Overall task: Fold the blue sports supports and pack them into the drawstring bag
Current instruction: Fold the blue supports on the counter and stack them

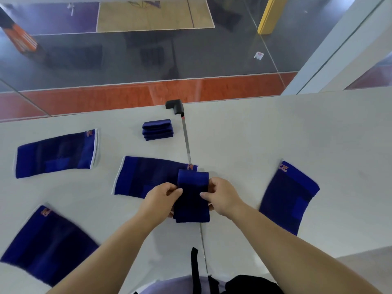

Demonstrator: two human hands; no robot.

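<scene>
Pinching the narrow blue knit support [192,196] from both sides, left hand [159,200] and right hand [223,197] grip its edges to double it over, stack of folded blue supports [157,129] waiting at twelve o'clock

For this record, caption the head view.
Both hands fold a blue support above the table; four lie flat.

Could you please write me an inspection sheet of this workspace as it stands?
Surface: white table, a seam running down its middle.
Job's things: four flat blue supports, far left, centre, near left, right; a folded stack at the back; a narrow support being folded; black fabric, possibly the bag, at the near edge.
Clutter: black corner piece.
Grippers: left hand and right hand each pinch the narrow support.
Cables: black strap hanging at the near edge.
Surroundings: glass panel with a sports court beyond.
</scene>
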